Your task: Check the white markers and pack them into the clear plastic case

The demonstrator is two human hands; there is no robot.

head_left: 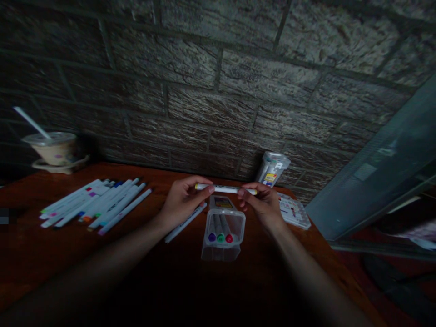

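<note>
A white marker with yellow ends (pixel 225 189) lies level between my hands, above a clear plastic case. My left hand (pixel 185 200) pinches its left end, and my right hand (pixel 262 202) pinches the right end. Below them the open clear case (pixel 223 252) holds a purple-tipped marker (pixel 212 237), a green-tipped marker (pixel 220 237) and a red-tipped marker (pixel 229 238), side by side. On the wooden table just left of the case rests a single white marker (pixel 185 223), partly hidden by my left hand.
Several white markers (pixel 98 204) lie in a loose pile to the left. A lidded cup with a straw (pixel 52 147) stands in a holder at the back left. Against the brick wall is a clear container (pixel 272 169), with a flat printed case (pixel 293 211) near the table's right edge.
</note>
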